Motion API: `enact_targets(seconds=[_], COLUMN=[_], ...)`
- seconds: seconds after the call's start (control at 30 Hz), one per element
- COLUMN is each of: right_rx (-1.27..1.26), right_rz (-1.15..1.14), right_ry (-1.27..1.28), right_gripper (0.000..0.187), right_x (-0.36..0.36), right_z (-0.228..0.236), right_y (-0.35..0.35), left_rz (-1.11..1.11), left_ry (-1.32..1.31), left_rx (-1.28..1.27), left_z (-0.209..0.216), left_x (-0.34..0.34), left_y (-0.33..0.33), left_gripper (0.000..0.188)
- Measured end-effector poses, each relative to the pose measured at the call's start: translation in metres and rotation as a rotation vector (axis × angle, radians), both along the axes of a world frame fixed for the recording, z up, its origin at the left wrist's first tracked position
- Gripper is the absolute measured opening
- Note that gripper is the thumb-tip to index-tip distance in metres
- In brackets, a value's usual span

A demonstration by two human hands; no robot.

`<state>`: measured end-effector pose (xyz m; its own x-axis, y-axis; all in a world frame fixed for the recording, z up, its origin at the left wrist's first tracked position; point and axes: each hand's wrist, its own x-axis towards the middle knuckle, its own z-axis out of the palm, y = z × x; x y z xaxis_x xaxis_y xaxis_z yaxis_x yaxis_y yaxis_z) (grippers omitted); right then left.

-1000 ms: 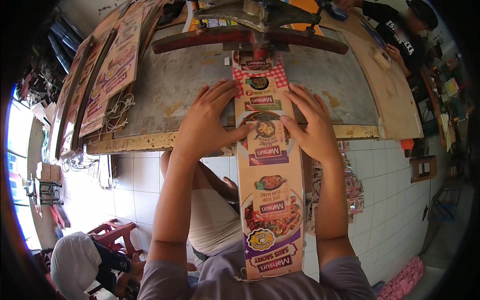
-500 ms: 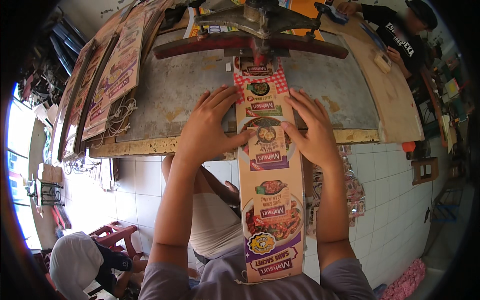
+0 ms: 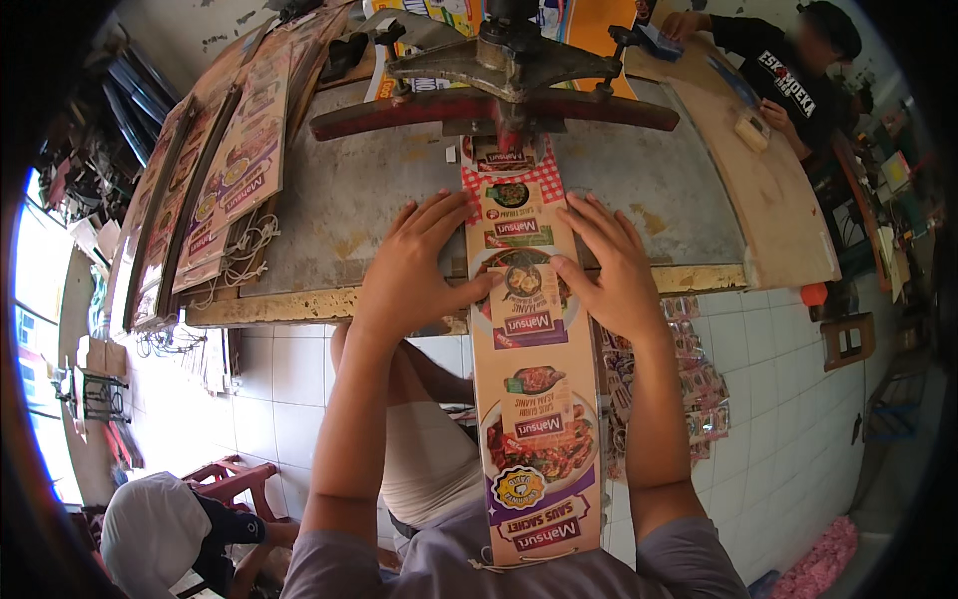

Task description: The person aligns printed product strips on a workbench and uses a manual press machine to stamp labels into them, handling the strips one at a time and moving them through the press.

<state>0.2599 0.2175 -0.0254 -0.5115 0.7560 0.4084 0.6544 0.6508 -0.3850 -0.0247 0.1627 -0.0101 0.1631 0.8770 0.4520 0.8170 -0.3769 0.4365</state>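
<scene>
A long printed cardboard strip with food pictures runs from the metal table down to my lap, and a string shows at its near end. Its far end lies beneath the red bar of a press. On the strip's left edge rests my left hand, fingers stretched out and thumb over the printed face. My right hand lies along the opposite edge, its fingers likewise spread and its thumb on the strip. Neither hand is wrapped round it.
Stacked printed strips with strings lie on the table's left side. A co-worker sits at the far right by a wooden board; another person is at lower left. Printed pieces lie on the tiled floor, and a pink heap lower right.
My view has shifted slightly. Both hands keep nearly the same places on the strip, and its far end stays under the press bar.
</scene>
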Motion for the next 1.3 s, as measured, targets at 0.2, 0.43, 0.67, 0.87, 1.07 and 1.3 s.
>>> enact_targets(seconds=[0.2, 0.43, 0.67, 0.87, 1.07, 1.3], right_rx=[-0.009, -0.028, 0.193, 0.199, 0.382, 0.135], right_rz=[0.01, 0.07, -0.43, -0.681, -0.747, -0.882], right_ry=[0.004, 0.017, -0.063, -0.146, -0.392, -0.361], right_gripper=[0.059, 0.057, 0.05, 0.061, 0.07, 0.068], right_x=[-0.003, 0.016, 0.191, 0.287, 0.332, 0.297], right_z=[0.001, 0.006, 0.002, -0.009, -0.018, -0.012], right_y=[-0.001, 0.007, 0.133, 0.26, 0.333, 0.326], left_rz=[0.002, -0.012, 0.0, 0.017, 0.001, 0.0], left_ry=[-0.009, -0.029, -0.011, 0.02, 0.014, 0.055], left_rx=[0.013, -0.028, -0.063, -0.035, -0.051, -0.041], left_z=[0.0, 0.004, 0.005, 0.008, 0.008, 0.007], left_x=[-0.003, 0.001, 0.003, 0.0, 0.0, -0.003], left_y=[-0.003, -0.002, -0.003, -0.002, -0.001, -0.004], left_gripper=[0.075, 0.076, 0.077, 0.078, 0.079, 0.08])
